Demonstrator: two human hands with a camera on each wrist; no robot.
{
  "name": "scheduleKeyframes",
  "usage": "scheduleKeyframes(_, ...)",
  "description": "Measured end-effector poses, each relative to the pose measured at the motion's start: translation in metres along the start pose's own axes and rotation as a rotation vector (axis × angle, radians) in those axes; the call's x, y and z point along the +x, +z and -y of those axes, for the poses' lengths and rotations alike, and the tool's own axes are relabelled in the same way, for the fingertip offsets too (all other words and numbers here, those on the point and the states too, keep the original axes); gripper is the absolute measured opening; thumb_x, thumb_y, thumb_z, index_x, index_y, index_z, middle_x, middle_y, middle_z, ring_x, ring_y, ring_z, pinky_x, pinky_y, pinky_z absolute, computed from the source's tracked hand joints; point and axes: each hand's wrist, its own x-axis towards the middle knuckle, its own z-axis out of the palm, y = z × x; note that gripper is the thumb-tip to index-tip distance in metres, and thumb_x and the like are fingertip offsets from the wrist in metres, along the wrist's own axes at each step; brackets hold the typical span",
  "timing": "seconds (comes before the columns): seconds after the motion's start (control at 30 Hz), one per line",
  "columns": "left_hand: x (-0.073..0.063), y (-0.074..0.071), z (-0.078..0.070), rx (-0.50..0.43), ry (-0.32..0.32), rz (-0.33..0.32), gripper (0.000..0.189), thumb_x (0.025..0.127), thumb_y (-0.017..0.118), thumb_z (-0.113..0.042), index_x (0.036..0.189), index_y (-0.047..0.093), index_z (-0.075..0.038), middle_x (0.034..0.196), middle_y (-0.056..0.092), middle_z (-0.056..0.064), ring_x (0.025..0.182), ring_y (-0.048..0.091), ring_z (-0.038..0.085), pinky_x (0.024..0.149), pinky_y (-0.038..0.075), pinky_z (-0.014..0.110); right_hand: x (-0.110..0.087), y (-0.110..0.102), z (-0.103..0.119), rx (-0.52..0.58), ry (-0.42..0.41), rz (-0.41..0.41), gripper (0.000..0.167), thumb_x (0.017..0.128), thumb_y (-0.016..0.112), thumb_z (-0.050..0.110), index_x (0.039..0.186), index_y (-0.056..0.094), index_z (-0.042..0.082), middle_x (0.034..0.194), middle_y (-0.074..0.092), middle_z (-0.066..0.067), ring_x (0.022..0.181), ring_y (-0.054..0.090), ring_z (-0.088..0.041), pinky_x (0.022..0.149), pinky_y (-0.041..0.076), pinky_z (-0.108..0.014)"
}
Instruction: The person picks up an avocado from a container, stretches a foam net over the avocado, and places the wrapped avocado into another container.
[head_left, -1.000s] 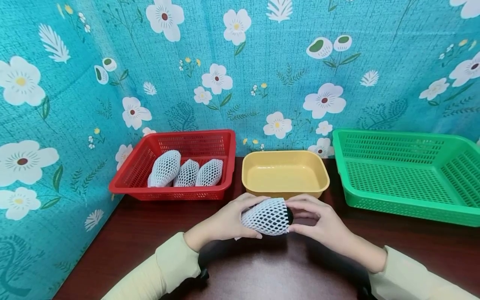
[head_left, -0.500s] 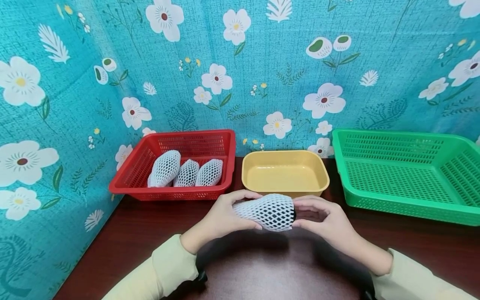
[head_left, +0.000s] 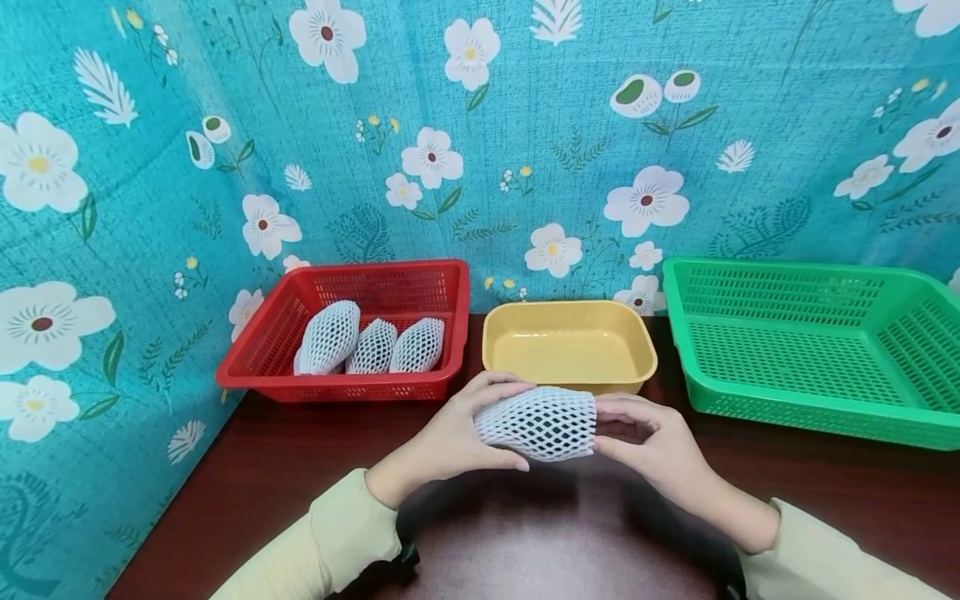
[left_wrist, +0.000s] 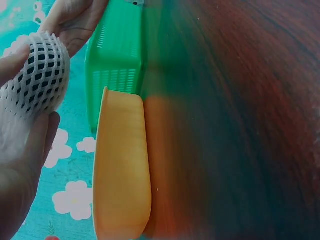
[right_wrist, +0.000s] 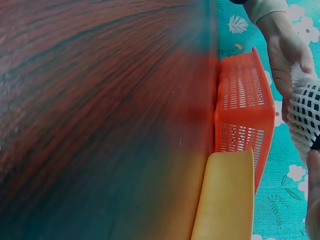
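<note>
Between the two hands is a white foam net sleeve around a dark object, held above the table near the yellow tub. My left hand grips the sleeve's narrower left end, thumb below and fingers behind. At the wider right end, my right hand pinches the sleeve's edge between thumb and fingers. The dark object shows only through the mesh in the head view. From the right wrist view, a bit of it shows at the open end of the net, so its kind is hidden.
Three net-sleeved pieces lie in a red basket at the back left. A yellow tub stands behind the hands, and a green basket is at the right. A flowered blue cloth hangs behind the dark wooden table.
The sleeve's right edge has been drawn rightward over the dark end, which showed earlier and is now covered in the head view. The right hand has shifted slightly right.
</note>
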Motion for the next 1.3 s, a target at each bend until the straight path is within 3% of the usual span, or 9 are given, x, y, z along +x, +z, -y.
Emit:
scheduleKeyframes(0.2,0.0,0.003,0.005,-0.083,-0.029,-0.058,0.069,0.077,0.089,-0.01,0.139,0.06,-0.018,0.134,0.06,-0.002,0.122,0.053,0.029,0.092,0.055,0.037,-0.001,0.003,0.0,-0.114,0.063,-0.072,0.031,0.08,0.082,-0.01,0.109,0.074,-0.004,0.102,0.074,0.005,0.087,0.07,-0.008,0.074,0.058,-0.022)
scheduleKeyframes(0.33,-0.002,0.005,0.006,-0.08,-0.037,-0.079,0.068,0.077,0.09,-0.01,0.138,0.06,-0.017,0.134,0.06,-0.001,0.121,0.054,0.03,0.092,0.054,0.037,-0.002,0.004,0.002,-0.19,0.108,-0.091,0.029,0.08,0.085,-0.004,0.107,0.078,0.001,0.1,0.075,0.003,0.087,0.068,-0.006,0.072,0.057,-0.02)
scheduleKeyframes(0.77,-0.003,0.009,0.01,-0.023,-0.05,-0.054,0.077,0.074,0.092,-0.011,0.143,0.059,-0.016,0.136,0.06,-0.001,0.117,0.055,0.019,0.094,0.054,0.034,-0.001,0.008,-0.002,-0.2,0.034,-0.073,0.024,0.075,0.085,-0.01,0.097,0.079,-0.003,0.099,0.074,-0.002,0.084,0.067,-0.005,0.07,0.056,-0.019)
scheduleKeyframes(1.03,0.002,0.007,0.012,0.043,-0.007,0.025,0.081,0.072,0.094,-0.011,0.144,0.059,-0.014,0.133,0.061,0.0,0.117,0.056,0.017,0.093,0.054,0.033,-0.003,0.007,-0.006,-0.212,0.053,-0.018,0.022,0.078,0.085,-0.005,0.098,0.08,0.0,0.098,0.075,-0.006,0.083,0.067,-0.006,0.069,0.057,-0.021)
scheduleKeyframes(1.3,0.005,0.006,0.01,0.077,0.096,0.025,0.073,0.073,0.093,-0.015,0.139,0.06,-0.015,0.129,0.063,0.001,0.115,0.057,0.016,0.093,0.054,0.033,-0.001,-0.001,-0.008,-0.162,-0.042,0.035,0.027,0.078,0.08,-0.014,0.102,0.078,-0.001,0.103,0.073,0.003,0.087,0.067,-0.007,0.072,0.057,-0.021)
